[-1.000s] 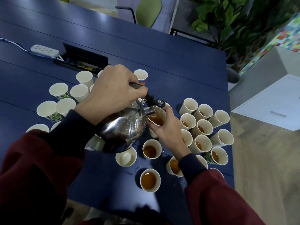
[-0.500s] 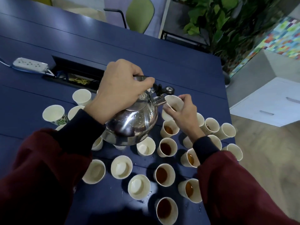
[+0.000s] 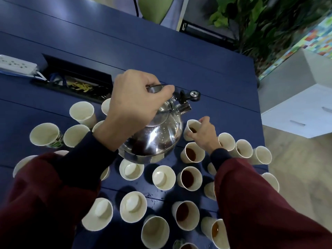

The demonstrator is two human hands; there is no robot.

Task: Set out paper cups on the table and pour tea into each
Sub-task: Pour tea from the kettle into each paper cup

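Our L hand [image 3: 133,105] grips the kettle [image 3: 154,139] handle, kettle hanging below it; R hand [image 3: 206,135] holds 1 tea-filled cup [image 3: 192,128].

No lettering is legible anywhere on the desk [image 3: 161,56]; the green print on one paper cup [image 3: 58,143] (at the far left) is too blurred to read.

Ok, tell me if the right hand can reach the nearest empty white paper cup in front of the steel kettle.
Probably not yet: the right hand has its grip on a white paper cup holding tea. Once freed, likely yes; the empty white paper cup stands open from above, clear of the steel kettle.
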